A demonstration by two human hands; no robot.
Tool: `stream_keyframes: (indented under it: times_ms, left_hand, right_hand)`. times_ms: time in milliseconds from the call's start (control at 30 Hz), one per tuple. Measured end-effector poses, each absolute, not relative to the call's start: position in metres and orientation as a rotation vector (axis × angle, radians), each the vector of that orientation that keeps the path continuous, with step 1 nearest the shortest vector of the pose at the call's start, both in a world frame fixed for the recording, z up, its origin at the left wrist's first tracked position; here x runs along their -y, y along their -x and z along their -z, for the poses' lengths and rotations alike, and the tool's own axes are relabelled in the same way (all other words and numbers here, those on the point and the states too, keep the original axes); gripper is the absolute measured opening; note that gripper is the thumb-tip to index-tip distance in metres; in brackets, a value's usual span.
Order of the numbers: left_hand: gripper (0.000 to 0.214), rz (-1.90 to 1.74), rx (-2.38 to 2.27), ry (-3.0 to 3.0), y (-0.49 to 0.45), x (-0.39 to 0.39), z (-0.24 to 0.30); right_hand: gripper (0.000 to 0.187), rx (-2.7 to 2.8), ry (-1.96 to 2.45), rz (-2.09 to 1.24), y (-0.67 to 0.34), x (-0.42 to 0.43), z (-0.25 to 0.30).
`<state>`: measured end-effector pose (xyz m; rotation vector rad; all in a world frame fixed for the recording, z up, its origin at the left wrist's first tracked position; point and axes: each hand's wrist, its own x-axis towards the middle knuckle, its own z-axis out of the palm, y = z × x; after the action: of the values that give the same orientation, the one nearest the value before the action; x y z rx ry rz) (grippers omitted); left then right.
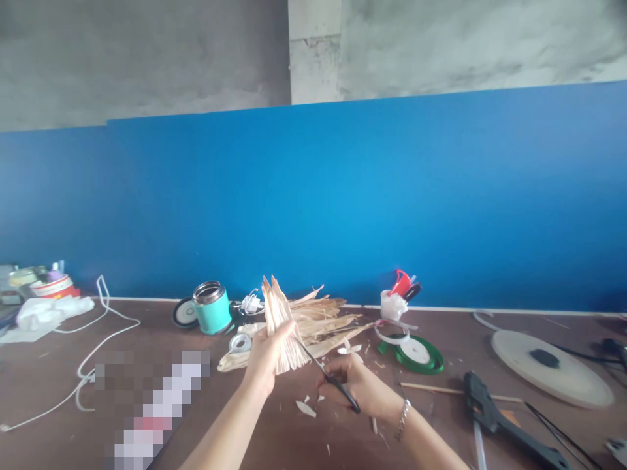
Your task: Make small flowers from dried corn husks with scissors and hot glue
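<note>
My left hand is closed around a bunch of dried corn husks, pale and pleated, held upright with pointed tips at the top. In my right hand is a pair of scissors with dark handles; the blades reach toward the husks' right side, close to my left thumb. Whether the blades touch the husk cannot be made out. More dried husks lie in a pile on the table behind. Small cut scraps are scattered below my hands.
A teal metal jar stands back left, a white cup of tools back right. A green ribbon roll, a glue gun and a round turntable lie to the right. White cable runs along the left.
</note>
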<state>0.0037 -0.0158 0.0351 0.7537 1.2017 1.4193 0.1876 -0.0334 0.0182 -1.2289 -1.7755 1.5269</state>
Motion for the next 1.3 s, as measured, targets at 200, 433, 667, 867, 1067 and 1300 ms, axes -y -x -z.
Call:
stream_keyframes:
  times_ms: [200,433,667,867,1067,1300]
  left_hand:
    - [0.037,-1.489,-1.161,-0.697,-0.005,0.016,-0.037]
    - [0.038,-1.560,-1.098,-0.661,-0.008,0.017,-0.040]
    - [0.039,-1.591,-1.097,-0.636,-0.012,0.020,-0.038]
    - [0.036,-1.611,-1.093,-0.613,-0.014,0.021,-0.041]
    - [0.035,-1.637,-1.069,-0.592,-0.013,0.021,-0.039]
    - [0.035,-1.620,-1.067,-0.602,-0.017,0.024,-0.041]
  right_hand:
    - [0.026,1.730,1.135,-1.749,-0.188,0.033,-0.016]
    - [0.026,1.698,1.071,-1.782,-0.185,0.035,-0.015]
    - [0.024,1.702,1.137,-1.746,-0.184,0.037,-0.015]
    - [0.023,1.714,1.162,-1.712,-0.183,0.036,-0.012]
    - [0.023,1.664,1.143,-1.765,-0.183,0.036,-0.014]
    - [0.023,1.684,1.136,-1.711,-0.184,0.035,-0.009]
